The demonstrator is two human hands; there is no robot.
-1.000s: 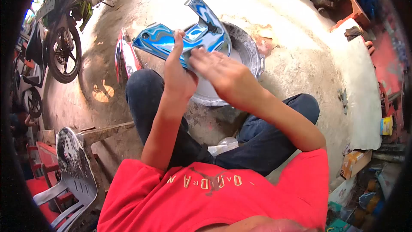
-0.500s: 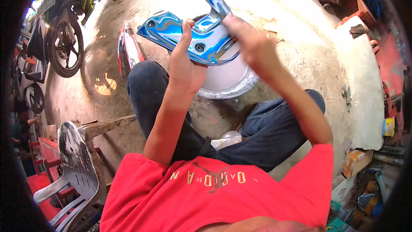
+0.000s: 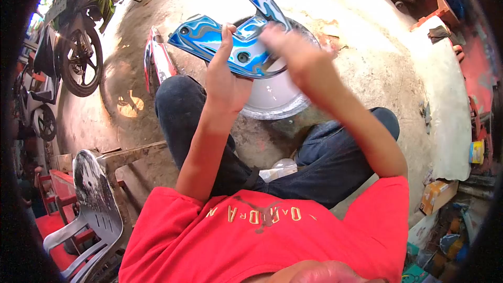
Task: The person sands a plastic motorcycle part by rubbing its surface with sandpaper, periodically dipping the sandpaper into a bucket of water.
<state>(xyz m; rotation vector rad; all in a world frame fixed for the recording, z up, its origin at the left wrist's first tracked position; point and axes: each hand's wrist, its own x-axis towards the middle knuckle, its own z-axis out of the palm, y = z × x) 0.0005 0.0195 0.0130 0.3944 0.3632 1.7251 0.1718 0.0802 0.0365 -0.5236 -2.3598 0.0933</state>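
A glossy body panel, swirled in blue, white and grey and probably from a motorcycle, is held up in front of me. My left hand grips its lower edge, thumb on the face and the other fingers underneath. At the panel's right part, by the base of its upright arm, is my right hand. Its fingertips are smeared by motion, so what they hold, if anything, cannot be made out. Below the panel stands a round whitish tub or bucket with a rough silvery rim, partly covered by the panel.
A red and white panel lies on the concrete floor to the left. Motorcycles stand at upper left, and a worn plastic chair at lower left. A cardboard box and clutter line the right side.
My right hand has moved left and slightly down across the panel, from the base of its upright arm toward the middle. My left hand keeps the panel nearly still.
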